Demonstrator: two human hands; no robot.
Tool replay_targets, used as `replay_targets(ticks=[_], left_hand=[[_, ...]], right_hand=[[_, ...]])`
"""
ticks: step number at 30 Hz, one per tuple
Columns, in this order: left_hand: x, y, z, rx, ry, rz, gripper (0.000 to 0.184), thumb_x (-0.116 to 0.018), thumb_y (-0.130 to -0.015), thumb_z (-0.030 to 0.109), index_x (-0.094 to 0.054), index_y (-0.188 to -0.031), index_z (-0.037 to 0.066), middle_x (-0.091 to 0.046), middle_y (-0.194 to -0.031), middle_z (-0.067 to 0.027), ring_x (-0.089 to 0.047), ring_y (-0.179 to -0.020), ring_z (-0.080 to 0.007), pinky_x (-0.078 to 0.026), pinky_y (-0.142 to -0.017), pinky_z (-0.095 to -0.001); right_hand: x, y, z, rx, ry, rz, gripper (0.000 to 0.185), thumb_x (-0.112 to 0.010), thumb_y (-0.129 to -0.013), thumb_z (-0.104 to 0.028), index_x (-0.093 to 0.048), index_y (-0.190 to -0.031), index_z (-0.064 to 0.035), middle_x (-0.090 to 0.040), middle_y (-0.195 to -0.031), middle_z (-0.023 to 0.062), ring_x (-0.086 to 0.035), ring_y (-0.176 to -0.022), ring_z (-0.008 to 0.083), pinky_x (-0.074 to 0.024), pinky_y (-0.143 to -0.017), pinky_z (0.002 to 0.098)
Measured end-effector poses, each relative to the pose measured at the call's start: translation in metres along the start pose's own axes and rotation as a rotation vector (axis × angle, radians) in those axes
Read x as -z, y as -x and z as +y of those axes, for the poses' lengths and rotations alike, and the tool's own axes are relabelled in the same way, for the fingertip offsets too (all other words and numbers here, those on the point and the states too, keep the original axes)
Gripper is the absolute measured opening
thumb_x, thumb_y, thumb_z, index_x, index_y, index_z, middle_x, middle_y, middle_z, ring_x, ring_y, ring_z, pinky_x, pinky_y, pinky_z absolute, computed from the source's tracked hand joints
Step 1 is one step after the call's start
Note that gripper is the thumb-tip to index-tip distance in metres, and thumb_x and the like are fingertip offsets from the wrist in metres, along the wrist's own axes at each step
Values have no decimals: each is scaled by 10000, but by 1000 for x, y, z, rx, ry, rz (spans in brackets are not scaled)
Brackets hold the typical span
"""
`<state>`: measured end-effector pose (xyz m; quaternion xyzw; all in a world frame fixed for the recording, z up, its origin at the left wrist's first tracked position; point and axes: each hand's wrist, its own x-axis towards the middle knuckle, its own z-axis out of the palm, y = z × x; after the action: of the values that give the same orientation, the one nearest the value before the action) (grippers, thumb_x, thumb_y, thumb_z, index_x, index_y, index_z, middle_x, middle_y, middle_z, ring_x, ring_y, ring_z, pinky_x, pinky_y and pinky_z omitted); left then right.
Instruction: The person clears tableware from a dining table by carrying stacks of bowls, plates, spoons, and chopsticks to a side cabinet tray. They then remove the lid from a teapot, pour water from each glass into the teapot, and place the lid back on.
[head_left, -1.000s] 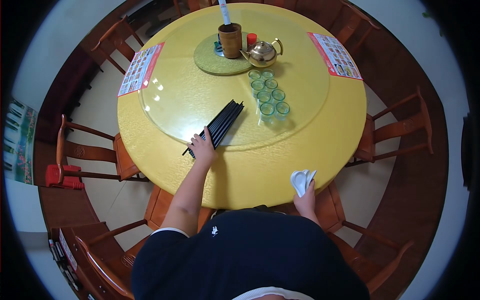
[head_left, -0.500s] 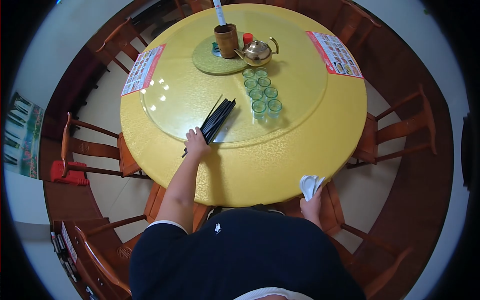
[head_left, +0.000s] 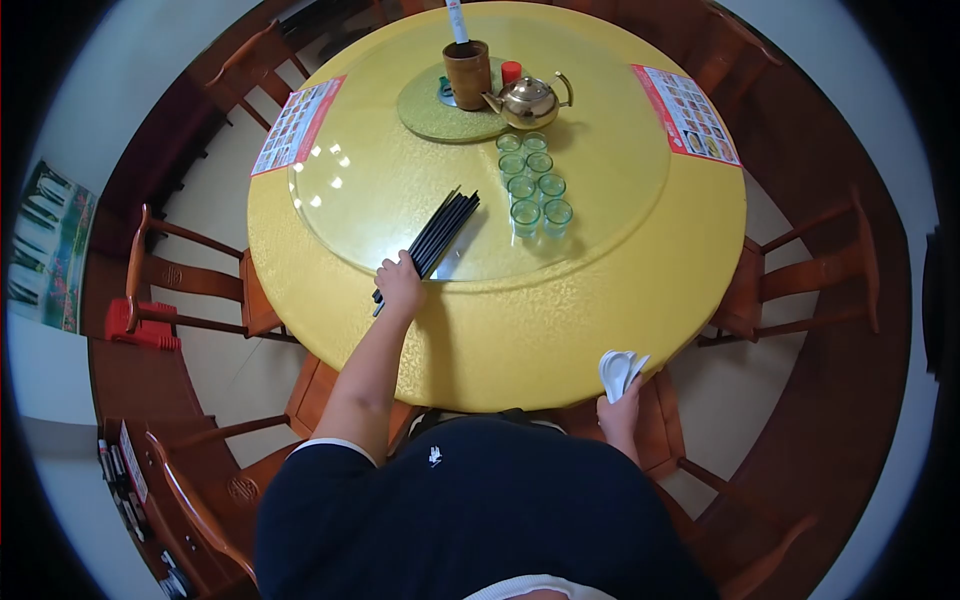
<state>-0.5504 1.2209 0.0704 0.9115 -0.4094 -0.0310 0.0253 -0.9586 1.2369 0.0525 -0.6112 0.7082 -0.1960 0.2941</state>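
My left hand [head_left: 402, 288] is closed around the lower end of a bundle of black chopsticks [head_left: 446, 228]. Their far ends lie fanned slightly over the glass turntable [head_left: 375, 215], pointing away from me. Near the front edge of the table, my right hand [head_left: 620, 412] grips several white soup spoons [head_left: 616, 372], bowls upward. Two rows of small greenish glasses [head_left: 525, 215] stand on the turntable to the right of the chopsticks.
On a small raised disc [head_left: 420, 125] stand a brown cup [head_left: 467, 78], a red-topped item [head_left: 511, 72] and a gold teapot [head_left: 528, 103]. Printed menus [head_left: 300, 122] lie at both sides of the yellow tablecloth [head_left: 520, 340]. Wooden chairs [head_left: 190, 282] ring the table.
The chopsticks have come closer together; one that stuck out to the left now lies nearer the bundle. My right hand still holds the spoons in about the same place. The view has shifted slightly.
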Motion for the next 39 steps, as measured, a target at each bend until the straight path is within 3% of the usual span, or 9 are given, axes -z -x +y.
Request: replay_targets(ticks=[9,15,22,24,25,27,31,36,39], left_hand=[[-11,-3,-4,57,-76,25,459,-532,-659,93,-347,-1075,36,-407,-913,-167,-489,-802,-305,-408,-642,-407],[-13,10,-15,40,-11,99,312,-520,-673,91,-414,-953,4,-477,-834,-187,-523,-717,-294,-424,-602,-386],[17,112,-46,372,719,-266,265,-483,-708,170,-378,-886,3,-536,-707,-219,-548,-659,-358,-441,-615,-418],[-16,171,-71,312,1023,-133,346,-527,-707,230,-405,-918,-17,-529,-719,-184,-543,-642,-275,-434,-589,-366],[-2,203,-81,355,1167,-224,331,-527,-718,191,-413,-956,-9,-522,-723,-126,-522,-635,-193,-432,-579,-314],[16,268,-100,232,1562,-106,285,-501,-732,78,-397,-993,35,-452,-658,-8,-454,-562,-87,-391,-507,-220],[75,401,-147,284,1811,48,302,-494,-715,31,-382,-995,53,-445,-687,-5,-439,-572,-74,-378,-506,-213],[114,553,-204,361,1831,517,129,-534,-745,82,-406,-730,78,-423,-600,10,-427,-527,-64,-365,-485,-207],[120,644,-234,479,1796,804,147,-531,-739,64,-401,-674,81,-419,-559,5,-420,-497,-66,-348,-460,-197]], right_hand=[[-8,-9,-11,32,-48,-168,728,-505,-592,-58,-162,-1229,24,-382,-1098,282,-400,-992,411,-341,-841,426],[-20,-14,-28,160,22,-259,724,-498,-598,-64,-159,-1230,26,-382,-1103,276,-400,-1000,404,-345,-839,416],[-40,-2,-69,294,79,-367,746,-486,-593,-72,-134,-1243,24,-390,-1099,277,-407,-996,405,-347,-844,403],[-46,12,-85,374,73,-406,744,-481,-588,-72,-138,-1240,30,-390,-1100,279,-407,-996,404,-347,-844,402],[-51,21,-93,421,55,-433,743,-476,-583,-72,-142,-1238,36,-391,-1100,280,-407,-996,404,-347,-844,401],[-63,39,-109,482,56,-515,747,-473,-578,-70,-142,-1239,40,-383,-1110,283,-398,-1008,404,-341,-853,397],[-97,101,-131,711,43,-621,755,-462,-564,-54,-147,-1243,46,-358,-1142,287,-373,-1051,393,-315,-886,368],[-136,244,-161,884,-259,-955,737,-449,-559,-9,-183,-1245,39,-389,-1145,213,-405,-1057,287,-300,-893,305],[-118,355,-167,947,-456,-1300,575,-452,-590,6,-323,-1150,7,-456,-942,75,-459,-826,145,-373,-761,266]])
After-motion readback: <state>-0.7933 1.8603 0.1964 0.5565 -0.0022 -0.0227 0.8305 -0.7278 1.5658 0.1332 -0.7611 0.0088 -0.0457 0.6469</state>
